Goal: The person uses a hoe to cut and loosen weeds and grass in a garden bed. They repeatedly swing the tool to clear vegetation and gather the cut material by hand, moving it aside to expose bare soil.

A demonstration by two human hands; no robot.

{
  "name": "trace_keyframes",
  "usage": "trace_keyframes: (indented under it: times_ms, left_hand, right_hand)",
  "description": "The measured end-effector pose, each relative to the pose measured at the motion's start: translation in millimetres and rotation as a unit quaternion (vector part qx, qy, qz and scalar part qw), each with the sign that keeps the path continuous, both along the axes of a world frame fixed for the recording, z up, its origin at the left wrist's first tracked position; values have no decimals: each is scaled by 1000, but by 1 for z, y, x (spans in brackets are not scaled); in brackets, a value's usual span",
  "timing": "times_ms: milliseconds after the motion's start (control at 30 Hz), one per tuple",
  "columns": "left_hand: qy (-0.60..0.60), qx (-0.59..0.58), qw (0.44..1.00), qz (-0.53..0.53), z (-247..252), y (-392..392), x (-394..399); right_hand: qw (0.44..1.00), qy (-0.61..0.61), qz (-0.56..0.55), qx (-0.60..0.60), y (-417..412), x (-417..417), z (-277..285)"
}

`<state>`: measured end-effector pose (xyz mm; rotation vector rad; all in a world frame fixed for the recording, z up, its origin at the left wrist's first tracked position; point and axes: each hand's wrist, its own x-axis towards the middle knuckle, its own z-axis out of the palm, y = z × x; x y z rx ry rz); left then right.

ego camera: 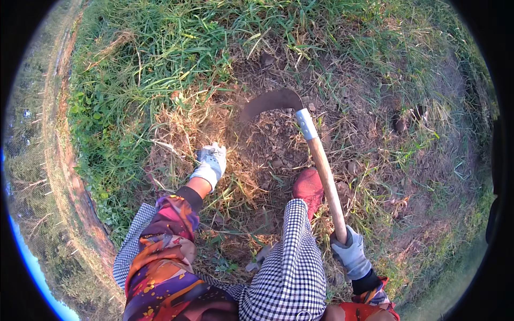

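Observation:
My right hand (350, 252), in a pale work glove, is closed round the lower part of the wooden handle of a sickle (328, 180). Its handle slants up to a metal ferrule, and the dark curved blade points left over bare, crumbly soil (277, 138). My left hand (211, 162), gloved too, is low over dry grass (192, 124), left of the soil and below the blade's tip. Its fingers are curled, and whether they grip any stalks cannot be made out.
My foot in a red shoe (308, 186) stands close to the sickle's handle. Green grass (176, 48) grows thickly at the upper left. Stones and a dark clod (400, 124) lie on the right. A mesh fence (60, 172) runs along the far left.

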<state>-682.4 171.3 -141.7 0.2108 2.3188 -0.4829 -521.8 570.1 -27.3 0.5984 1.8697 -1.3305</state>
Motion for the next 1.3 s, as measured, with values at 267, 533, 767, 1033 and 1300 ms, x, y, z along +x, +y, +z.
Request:
trace_keyframes:
  times_ms: [267, 533, 767, 1033, 1300]
  left_hand:
    - [-7, -4, 998, 60, 28, -3, 4]
    - [-29, -11, 998, 53, 40, -2, 3]
    - [110, 155, 980, 65, 1, 10, -13]
    - [-131, -149, 980, -1, -13, -26, 6]
    - [-16, -173, 985, 1, 11, -49, 21]
  right_hand:
    - [989, -143, 25, -35, -2, 23, -27]
    - [982, -86, -119, -122, 1, -6, -10]
    - [997, -8, -39, -71, -15, -13, -12]
    - [999, 6, 43, -13, -15, 0, -30]
    - [995, 70, 46, -45, -66, -45, -54]
